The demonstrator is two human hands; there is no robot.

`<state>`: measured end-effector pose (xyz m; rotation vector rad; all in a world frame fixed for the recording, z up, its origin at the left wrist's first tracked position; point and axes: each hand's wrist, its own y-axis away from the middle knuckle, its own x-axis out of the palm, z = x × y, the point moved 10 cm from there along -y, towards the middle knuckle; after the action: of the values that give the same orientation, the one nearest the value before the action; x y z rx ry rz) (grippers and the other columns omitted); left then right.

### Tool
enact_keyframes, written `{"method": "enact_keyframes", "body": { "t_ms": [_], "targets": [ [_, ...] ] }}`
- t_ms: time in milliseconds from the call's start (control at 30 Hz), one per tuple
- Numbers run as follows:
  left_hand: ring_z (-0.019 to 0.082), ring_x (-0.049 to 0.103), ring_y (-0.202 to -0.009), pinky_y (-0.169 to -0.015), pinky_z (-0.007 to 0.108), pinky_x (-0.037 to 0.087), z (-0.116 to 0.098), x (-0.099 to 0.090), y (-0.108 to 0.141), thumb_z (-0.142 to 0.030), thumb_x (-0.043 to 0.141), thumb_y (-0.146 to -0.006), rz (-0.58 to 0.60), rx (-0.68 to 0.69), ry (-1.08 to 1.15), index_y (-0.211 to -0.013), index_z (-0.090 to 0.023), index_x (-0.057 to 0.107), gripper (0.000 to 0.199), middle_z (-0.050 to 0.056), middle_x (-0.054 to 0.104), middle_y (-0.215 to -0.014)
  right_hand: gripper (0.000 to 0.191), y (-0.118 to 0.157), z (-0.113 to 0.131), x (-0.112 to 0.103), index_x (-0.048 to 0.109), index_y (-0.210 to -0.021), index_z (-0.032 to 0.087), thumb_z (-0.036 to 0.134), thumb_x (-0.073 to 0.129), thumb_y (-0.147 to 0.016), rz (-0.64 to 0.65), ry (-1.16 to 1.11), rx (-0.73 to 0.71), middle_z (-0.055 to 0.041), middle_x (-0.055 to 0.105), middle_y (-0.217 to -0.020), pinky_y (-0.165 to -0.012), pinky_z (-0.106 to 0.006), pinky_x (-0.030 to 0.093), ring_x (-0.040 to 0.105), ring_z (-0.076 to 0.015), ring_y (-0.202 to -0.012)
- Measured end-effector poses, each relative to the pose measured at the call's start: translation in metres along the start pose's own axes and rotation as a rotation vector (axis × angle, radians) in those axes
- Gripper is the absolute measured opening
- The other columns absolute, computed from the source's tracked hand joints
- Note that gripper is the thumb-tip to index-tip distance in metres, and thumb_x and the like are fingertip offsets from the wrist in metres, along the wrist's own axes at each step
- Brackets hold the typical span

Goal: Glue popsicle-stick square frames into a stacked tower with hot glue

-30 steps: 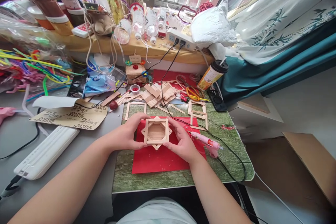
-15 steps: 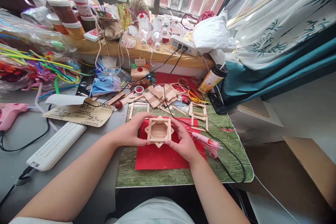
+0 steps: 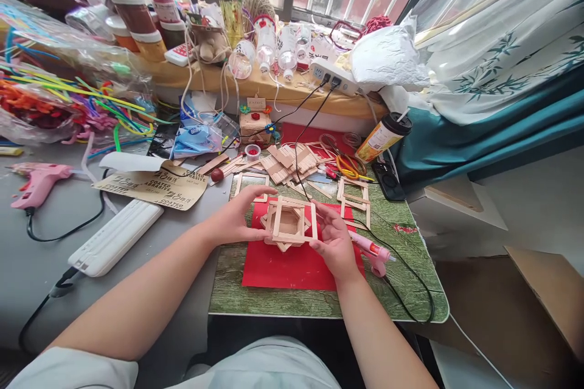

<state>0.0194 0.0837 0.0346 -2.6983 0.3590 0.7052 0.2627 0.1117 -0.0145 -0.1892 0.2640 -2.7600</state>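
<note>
Above the red sheet (image 3: 274,273), my left hand (image 3: 237,219) grips a hollow stack of craft-stick squares (image 3: 283,247), its layers turned so that corners stick out. Thumb and fingers lie on the stack's left side. My right hand (image 3: 336,240) pinches the right side of a square craft-stick frame (image 3: 314,222). This frame lies over the top of the stack and juts out to its right. Some of my fingertips are hidden behind the wood.
A pink glue gun (image 3: 371,249) lies right of my right hand, its black cord crossing the green mat (image 3: 410,279). Behind are loose craft sticks (image 3: 292,161), more stick frames (image 3: 356,194), scissors (image 3: 349,165) and a drink cup (image 3: 383,137). Left are sandpaper (image 3: 155,185) and another glue gun (image 3: 43,182).
The top square frame has slid to the right over the stack, along with my right hand. My left hand stays on the stack. The whole view has shifted a little.
</note>
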Motion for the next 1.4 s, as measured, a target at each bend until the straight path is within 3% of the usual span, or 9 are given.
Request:
{"method": "enact_keyframes", "body": {
  "t_ms": [367, 533, 667, 767, 900, 1000, 1133, 1267, 1400],
  "targets": [
    [0.027, 0.068, -0.126, -0.11, 0.046, 0.054, -0.028, -0.005, -0.001, -0.028, 0.074, -0.101, -0.119, 0.238, -0.206, -0.142, -0.031, 0.062, 0.043, 0.007, 0.076, -0.132, 0.084, 0.011, 0.019, 0.014, 0.066, -0.146, 0.041, 0.037, 0.104, -0.071, 0.04, 0.198, -0.075, -0.0066, 0.055, -0.167, -0.134, -0.065, 0.034, 0.045, -0.038, -0.16],
    [0.026, 0.072, -0.12, -0.106, 0.047, 0.055, -0.021, -0.008, -0.004, -0.029, 0.066, -0.106, -0.181, 0.161, -0.233, -0.133, -0.029, 0.069, 0.027, 0.006, 0.08, -0.124, 0.085, 0.011, 0.022, 0.011, 0.066, -0.144, 0.042, 0.038, 0.105, -0.069, 0.014, 0.277, -0.117, -0.0059, 0.058, -0.164, -0.133, -0.067, 0.035, 0.047, -0.0391, -0.158],
    [0.024, 0.071, -0.116, -0.105, 0.044, 0.055, -0.01, -0.027, -0.002, -0.033, 0.065, -0.107, -0.358, 0.005, -0.245, -0.126, -0.027, 0.07, 0.021, 0.006, 0.079, -0.121, 0.081, 0.007, 0.019, 0.006, 0.065, -0.144, 0.039, 0.038, 0.103, -0.073, -0.017, 0.22, -0.094, -0.007, 0.056, -0.165, -0.135, -0.066, 0.032, 0.046, -0.0386, -0.16],
    [0.023, 0.072, -0.115, -0.104, 0.041, 0.056, -0.006, -0.036, -0.001, -0.033, 0.063, -0.107, -0.396, -0.052, -0.225, -0.122, -0.025, 0.07, 0.019, 0.005, 0.078, -0.12, 0.079, 0.004, 0.011, 0.002, 0.065, -0.143, 0.037, 0.041, 0.102, -0.074, -0.025, 0.125, -0.026, -0.0079, 0.056, -0.166, -0.135, -0.066, 0.033, 0.047, -0.0385, -0.159],
    [0.024, 0.072, -0.115, -0.104, 0.041, 0.056, 0.001, -0.034, -0.003, -0.035, 0.062, -0.107, -0.349, -0.072, -0.216, -0.12, -0.025, 0.072, 0.019, 0.005, 0.078, -0.12, 0.073, -0.002, 0.001, -0.005, 0.065, -0.142, 0.035, 0.061, 0.094, -0.08, -0.07, -0.041, 0.04, -0.0099, 0.06, -0.162, -0.132, -0.063, 0.04, 0.052, -0.0389, -0.155],
    [0.026, 0.072, -0.117, -0.105, 0.044, 0.055, 0.011, -0.021, -0.006, -0.038, 0.061, -0.107, -0.238, -0.101, -0.254, -0.122, -0.025, 0.072, 0.023, 0.007, 0.079, -0.121, 0.071, -0.005, -0.004, -0.009, 0.066, -0.138, 0.032, 0.075, 0.083, -0.083, -0.108, -0.095, 0.052, -0.012, 0.064, -0.158, -0.131, -0.064, 0.041, 0.056, -0.0401, -0.151],
    [0.027, 0.074, -0.109, -0.093, 0.042, 0.058, 0.031, -0.011, -0.007, -0.043, 0.062, -0.105, -0.148, -0.233, -0.253, -0.124, -0.026, 0.074, 0.028, 0.006, 0.08, -0.12, 0.067, -0.003, -0.008, -0.006, 0.064, -0.14, 0.033, 0.067, 0.085, -0.087, -0.092, -0.073, 0.061, -0.0115, 0.06, -0.162, -0.131, -0.064, 0.04, 0.057, -0.0388, -0.15],
    [0.02, 0.069, -0.079, -0.068, 0.032, 0.052, 0.054, -0.012, 0.001, -0.049, 0.065, -0.102, -0.123, -0.458, -0.147, -0.115, -0.026, 0.077, 0.029, 0.001, 0.078, -0.09, 0.071, -0.002, -0.006, -0.008, 0.064, -0.141, 0.031, 0.059, 0.092, -0.082, -0.128, -0.063, 0.034, -0.0131, 0.06, -0.161, -0.132, -0.062, 0.039, 0.056, -0.0373, -0.151],
    [0.019, 0.068, -0.078, -0.069, 0.03, 0.051, 0.067, 0.0, 0.005, -0.054, 0.074, -0.095, -0.018, -0.559, 0.056, -0.104, -0.026, 0.077, 0.03, 0.0, 0.077, -0.086, 0.066, -0.002, -0.003, -0.018, 0.065, -0.138, 0.03, 0.055, 0.092, -0.084, -0.22, -0.093, 0.006, -0.0135, 0.061, -0.159, -0.132, -0.063, 0.038, 0.058, -0.0361, -0.148]
  ]
}}
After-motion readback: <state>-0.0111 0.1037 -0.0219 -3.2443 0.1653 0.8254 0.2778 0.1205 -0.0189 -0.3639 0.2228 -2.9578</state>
